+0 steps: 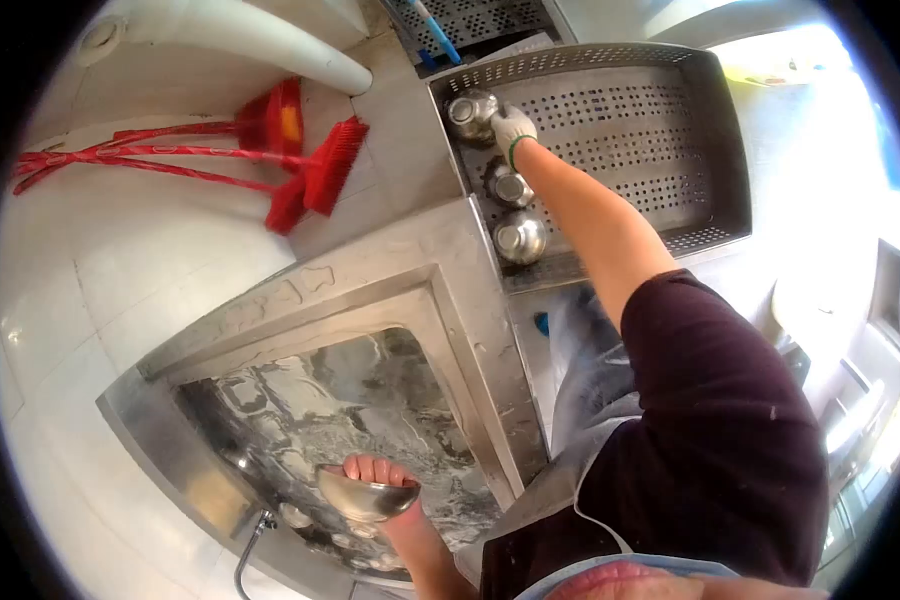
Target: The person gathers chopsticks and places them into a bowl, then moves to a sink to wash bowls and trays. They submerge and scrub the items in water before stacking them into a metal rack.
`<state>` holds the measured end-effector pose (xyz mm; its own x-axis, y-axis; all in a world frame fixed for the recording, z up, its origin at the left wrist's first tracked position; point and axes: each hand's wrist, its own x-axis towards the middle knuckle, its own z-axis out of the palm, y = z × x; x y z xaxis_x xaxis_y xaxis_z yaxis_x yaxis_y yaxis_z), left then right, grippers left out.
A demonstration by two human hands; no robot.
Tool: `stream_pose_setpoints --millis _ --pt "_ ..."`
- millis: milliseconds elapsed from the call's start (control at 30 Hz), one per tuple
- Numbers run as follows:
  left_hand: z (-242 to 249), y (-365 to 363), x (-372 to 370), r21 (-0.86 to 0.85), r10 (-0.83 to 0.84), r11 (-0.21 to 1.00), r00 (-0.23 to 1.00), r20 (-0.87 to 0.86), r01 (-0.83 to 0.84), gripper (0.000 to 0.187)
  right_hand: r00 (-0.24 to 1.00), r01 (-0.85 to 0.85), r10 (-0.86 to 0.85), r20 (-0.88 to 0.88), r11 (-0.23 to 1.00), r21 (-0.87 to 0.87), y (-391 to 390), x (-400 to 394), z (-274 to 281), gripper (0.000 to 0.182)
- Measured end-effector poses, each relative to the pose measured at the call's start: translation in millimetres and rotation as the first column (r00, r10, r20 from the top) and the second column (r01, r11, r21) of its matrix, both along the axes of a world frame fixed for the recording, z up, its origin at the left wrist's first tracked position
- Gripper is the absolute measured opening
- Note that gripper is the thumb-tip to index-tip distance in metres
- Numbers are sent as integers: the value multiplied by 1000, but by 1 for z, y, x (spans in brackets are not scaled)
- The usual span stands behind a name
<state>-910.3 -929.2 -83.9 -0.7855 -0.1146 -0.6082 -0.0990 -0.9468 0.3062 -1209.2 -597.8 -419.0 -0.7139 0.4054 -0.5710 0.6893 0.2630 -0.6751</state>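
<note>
Over the water of the sink [490, 350], a metal bowl [362, 499] is held by the left hand [378, 468], its fingers curled over the rim. Beyond the sink's corner, on the side away from that bowl, a perforated metal tray [630, 125] is reached into by the gloved right hand [515, 128], which is brought against an upturned bowl [470, 110] at the tray's end; whether the fingers are closed on it cannot be told. In the same tray, between that bowl and the sink's corner, two more bowls [520, 237] are lined up, bases showing. The step in hand is judged to be the handling of bowls between sink and tray, though whether the touched one is being set down or picked up cannot be told. For the next move, that bowl would need to be steadied without its neighbours being knocked, while the left-hand grip is kept secure above the sink.
</note>
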Motion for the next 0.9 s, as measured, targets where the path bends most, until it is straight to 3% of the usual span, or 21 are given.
stream_pose_setpoints --millis 33,100,133,167,200,233,300,333,367,433,467,500,567,600,633,667,700,733,767,800,900 --pt "-5 4 -4 -69 -46 997 998 -51 42 30 945 -321 293 145 914 250 8 -1 1 35" --pt "-9 17 -7 -204 -134 973 981 -143 103 26 993 -101 107 -58 990 101 18 22 39 31" --pt "2 37 -8 -393 -34 919 999 -12 27 33 989 5 -3 -151 1000 12 19 42 77 29" --pt "6 48 -9 -729 -134 677 991 19 105 39 988 111 -133 -85 969 -219 15 59 158 24" --pt "11 57 -10 -936 -217 318 973 81 149 45 978 -111 53 -200 950 -293 29 85 171 24" --pt "17 76 -22 -937 -262 300 960 98 178 47 892 -389 323 -315 905 -173 39 108 206 28" --pt "27 117 -48 -938 -349 258 928 131 230 53 499 -739 693 -520 654 163 62 153 273 36" --pt "28 125 -62 -889 -353 382 929 111 251 51 752 -641 433 -498 657 -397 54 172 312 44" --pt "24 131 -72 -850 -348 450 931 114 272 49 867 -492 316 -386 417 -764 37 182 329 49" --pt "19 138 -87 -783 -318 546 938 136 298 46 844 -534 186 -504 393 -749 4 198 348 44" --pt "17 139 -94 -762 -283 574 946 156 298 44 865 -501 243 -439 399 -768 9 194 348 44" --pt "26 134 -88 -854 -460 425 884 81 299 44 882 -467 287 -374 419 -779 13 206 361 45" --pt "30 130 -98 -978 -688 59 718 104 198 43 969 -243 120 -214 594 -767 52 188 355 45" --pt "27 125 -95 -998 -567 -63 822 56 24 40 993 -82 -18 -119 618 -782 66 183 319 38" --pt "25 111 -97 -982 -414 -191 907 83 3 41 986 -56 -77 -145 670 -740 78 167 312 36" --pt "22 88 -96 -945 -256 -326 963 88 -1 41 955 -255 79 -285 711 -656 98 156 289 36" --pt "14 56 -88 -880 -140 -474 984 106 27 42 950 164 -311 15 460 -873 102 152 236 37" --pt "-3 -26 -63 -815 -49 -579 995 87 42 44 975 148 -224 -8 670 -728 89 165 171 31" --pt "-27 -72 -41 -798 80 -591 993 87 117 43 961 268 -259 100 772 -577 85 157 154 29" --pt "-34 -112 -30 -778 200 -599 976 88 193 42 962 272 -233 145 735 -621 78 144 129 28" --pt "20 -194 43 -525 436 -730 890 134 437 40 963 264 -161 218 740 -619 29 134 57 36"
